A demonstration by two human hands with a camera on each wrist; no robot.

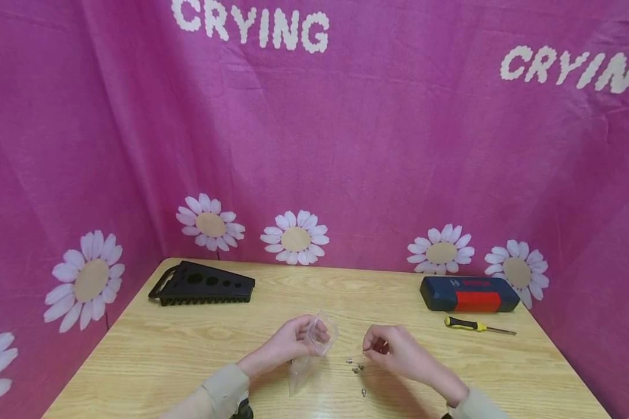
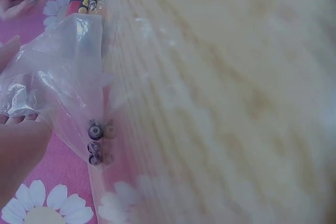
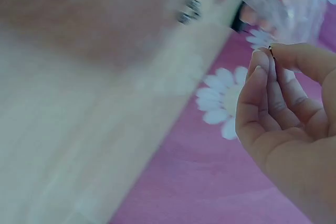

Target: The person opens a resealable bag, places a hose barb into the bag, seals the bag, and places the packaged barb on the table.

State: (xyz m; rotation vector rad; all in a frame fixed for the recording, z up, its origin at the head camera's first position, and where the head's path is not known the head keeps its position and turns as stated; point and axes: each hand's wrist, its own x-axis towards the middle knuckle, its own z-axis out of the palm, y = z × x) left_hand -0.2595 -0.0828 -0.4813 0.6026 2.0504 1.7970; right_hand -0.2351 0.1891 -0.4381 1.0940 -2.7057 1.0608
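My left hand (image 1: 288, 342) holds a clear plastic bag (image 1: 300, 377) by its upper part, and the bag hangs down to the table. In the left wrist view, small metal screws (image 2: 95, 130) show at the bottom of the bag, perhaps partly as reflections. To the right, my right hand (image 1: 400, 354) pinches a tiny metal piece (image 3: 271, 51) between thumb and fingertips; it looks like a screw, mostly covered by the fingers. Several loose screws (image 1: 355, 370) lie on the table between the hands, one screw (image 1: 364, 392) nearer to me.
A black plastic tool rack (image 1: 209, 283) with round holes lies at the back left of the wooden table (image 1: 340, 291). At the back right are a dark blue and red Bosch case (image 1: 466, 295) and a yellow-black screwdriver (image 1: 466, 323). A pink cloth (image 1: 367, 157) hangs behind.
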